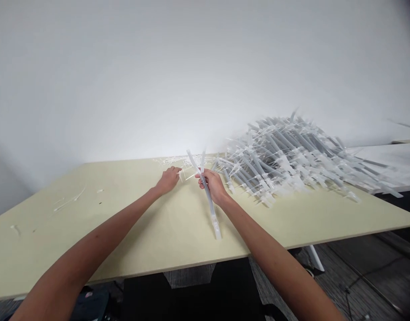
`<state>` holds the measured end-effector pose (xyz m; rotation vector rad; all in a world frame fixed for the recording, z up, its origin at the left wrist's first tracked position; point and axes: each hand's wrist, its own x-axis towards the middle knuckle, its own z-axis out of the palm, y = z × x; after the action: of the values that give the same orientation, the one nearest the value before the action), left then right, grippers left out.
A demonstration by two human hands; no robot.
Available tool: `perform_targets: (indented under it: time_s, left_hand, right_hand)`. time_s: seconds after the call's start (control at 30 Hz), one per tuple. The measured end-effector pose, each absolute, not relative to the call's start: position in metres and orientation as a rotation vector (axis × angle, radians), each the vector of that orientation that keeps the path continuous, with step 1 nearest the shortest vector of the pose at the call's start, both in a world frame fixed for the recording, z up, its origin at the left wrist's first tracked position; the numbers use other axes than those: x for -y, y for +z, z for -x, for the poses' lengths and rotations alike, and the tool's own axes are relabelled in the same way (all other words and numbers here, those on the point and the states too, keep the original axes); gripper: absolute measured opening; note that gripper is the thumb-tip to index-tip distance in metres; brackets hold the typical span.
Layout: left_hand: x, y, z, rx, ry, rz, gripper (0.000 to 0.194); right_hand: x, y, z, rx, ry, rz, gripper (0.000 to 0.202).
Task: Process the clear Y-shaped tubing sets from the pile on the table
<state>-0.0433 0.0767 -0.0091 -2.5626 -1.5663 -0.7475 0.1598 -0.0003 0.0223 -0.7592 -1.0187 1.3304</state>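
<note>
My right hand (213, 185) is closed around a Y-shaped piece of clear tubing (207, 196). Two branches of the tube point up and away, and its single stem, with a whitish end sleeve, reaches down toward the table's front edge. To the left, my left hand (169, 179) is low over the table with its fingers curled together. At its fingertips is a thin white cable tie (182, 175), though the grip itself is small and partly hidden. Just beyond both hands lies a loose scatter of white cable ties (171, 159).
A big heap of similar tubes (281, 156) with cable-tie tails covers the right back of the pale yellow table (151, 240). Stray white strips (69, 200) and a small white scrap (15, 229) lie at left. A white wall (178, 80) stands behind.
</note>
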Motion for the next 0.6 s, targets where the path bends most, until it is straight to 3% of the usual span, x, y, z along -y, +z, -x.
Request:
perform_targets:
  time_s: [0.17,0.27,0.47,0.6]
  left_hand:
    - [-0.109,-0.013,0.056,1.719,-0.623,2.547,0.044]
    - [-0.127,-0.020,0.056,1.745,-0.560,2.591,0.039]
    - [-0.138,-0.023,0.056,1.761,-0.688,2.583,0.020]
    - [-0.130,-0.019,0.060,1.826,-0.825,2.534,0.025]
  right_hand:
    - [0.001,0.022,-0.161,1.026,1.322,0.781,0.022]
    - [0.003,0.024,-0.161,1.026,1.315,0.791,0.021]
    - [0.003,0.024,-0.162,1.014,1.316,0.813,0.024]
    - [0.004,0.025,-0.162,1.028,1.316,0.786,0.021]
